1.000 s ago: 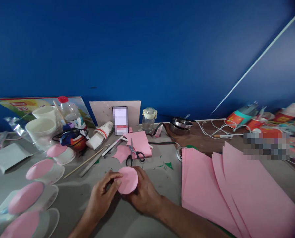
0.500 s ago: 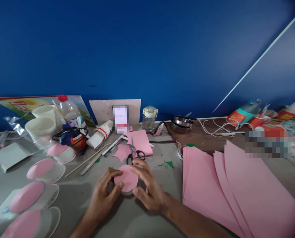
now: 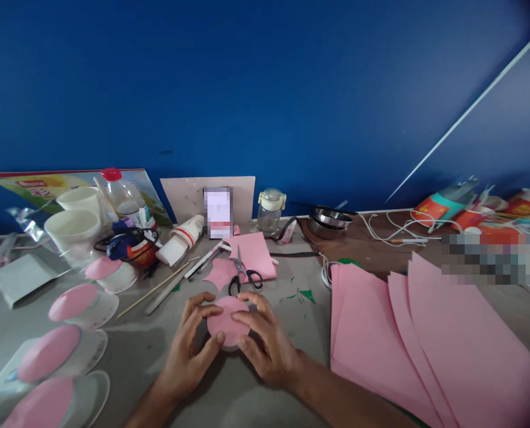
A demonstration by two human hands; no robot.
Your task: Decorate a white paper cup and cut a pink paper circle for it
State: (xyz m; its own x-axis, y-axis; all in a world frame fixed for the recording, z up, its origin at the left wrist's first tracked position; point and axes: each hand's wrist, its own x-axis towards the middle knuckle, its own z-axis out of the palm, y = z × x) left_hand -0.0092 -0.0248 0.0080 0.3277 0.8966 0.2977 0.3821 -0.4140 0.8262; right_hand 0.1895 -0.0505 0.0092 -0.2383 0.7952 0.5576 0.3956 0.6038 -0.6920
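Between my two hands is a pink paper disc [image 3: 227, 326], with a pale round edge showing beneath its near side. What lies under the disc is mostly hidden. My left hand [image 3: 197, 339] grips its left side, thumb on the near edge and fingers curled over the far left. On the right side, my right hand [image 3: 265, 339] wraps round the edge, with a bent finger on the top face. Black-handled scissors [image 3: 242, 274] lie just beyond, touching a pink paper offcut [image 3: 221, 272] and a pink sheet [image 3: 258, 252].
Several white cups with pink tops [image 3: 75, 302] line the left side. A pile of large pink sheets [image 3: 372, 333] covers the right. A phone [image 3: 217, 211], a glass jar [image 3: 270, 214], metal bowls [image 3: 330, 221] and white cables [image 3: 381, 235] stand or lie along the blue wall.
My fingers have shifted slightly round the disc. The right index finger has bent inward onto the disc's top, and the left fingers have spread along its far edge.
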